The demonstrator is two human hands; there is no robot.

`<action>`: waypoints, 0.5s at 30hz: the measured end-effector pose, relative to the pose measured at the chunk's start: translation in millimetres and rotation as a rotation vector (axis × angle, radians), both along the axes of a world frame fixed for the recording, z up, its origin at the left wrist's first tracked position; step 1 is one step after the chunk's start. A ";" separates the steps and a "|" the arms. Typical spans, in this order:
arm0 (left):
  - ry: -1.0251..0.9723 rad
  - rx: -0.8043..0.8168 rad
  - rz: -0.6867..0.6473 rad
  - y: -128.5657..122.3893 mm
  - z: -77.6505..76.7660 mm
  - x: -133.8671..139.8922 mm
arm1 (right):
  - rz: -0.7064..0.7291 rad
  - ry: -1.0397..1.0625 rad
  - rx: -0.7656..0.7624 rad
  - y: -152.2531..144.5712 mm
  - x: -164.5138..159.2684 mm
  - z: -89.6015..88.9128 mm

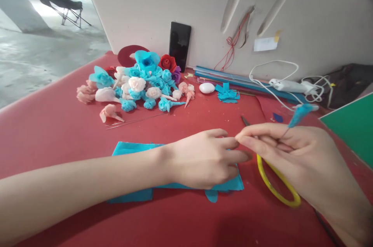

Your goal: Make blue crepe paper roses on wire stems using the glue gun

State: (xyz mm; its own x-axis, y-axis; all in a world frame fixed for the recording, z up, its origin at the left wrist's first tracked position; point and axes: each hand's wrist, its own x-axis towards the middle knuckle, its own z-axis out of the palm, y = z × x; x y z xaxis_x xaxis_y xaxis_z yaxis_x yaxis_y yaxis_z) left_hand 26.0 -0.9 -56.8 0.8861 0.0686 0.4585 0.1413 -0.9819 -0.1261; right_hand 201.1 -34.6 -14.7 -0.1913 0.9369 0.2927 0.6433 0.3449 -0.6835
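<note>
My right hand [294, 161] is closed, with thumb and index finger pinched. A thin wire stem with a blue crepe-paper bud [300, 115] sticks up from between its fingers. My left hand [208, 159] reaches across from the left, fingers apart and slightly bent, their tips close to the right hand's pinch. Its thumb is hidden. Beneath it lie folded sheets of blue crepe paper [131, 150], with a small blue cut piece [211, 195] at their lower edge. Scissors with a yellow handle [276, 183] are partly covered by my right hand.
A pile of blue, white and pink paper flowers [136, 84] lies at the back left of the red table [72, 134]. A phone [180, 45] leans on the wall. Blue strips [228, 93], a white egg-shaped object [206, 88] and a power strip [288, 85] lie behind my hands.
</note>
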 end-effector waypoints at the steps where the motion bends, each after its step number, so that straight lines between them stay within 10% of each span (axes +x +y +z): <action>1: 0.004 0.013 -0.009 0.0 0.1 -0.1 | -0.001 0.003 -0.005 1.4 -0.1 0.2; 15: 0.041 0.056 -0.125 -1.7 -4.0 4.1 | 0.147 0.107 -0.250 8.8 -4.9 -9.3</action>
State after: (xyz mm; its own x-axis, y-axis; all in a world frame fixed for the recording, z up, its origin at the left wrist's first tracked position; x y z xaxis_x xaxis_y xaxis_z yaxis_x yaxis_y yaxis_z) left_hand 30.0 -2.6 -60.8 0.9043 -0.0685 0.4215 0.0114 -0.9828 -0.1842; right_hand 196.2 -25.8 -24.0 -0.3111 0.9468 0.0820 0.5189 0.2415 -0.8200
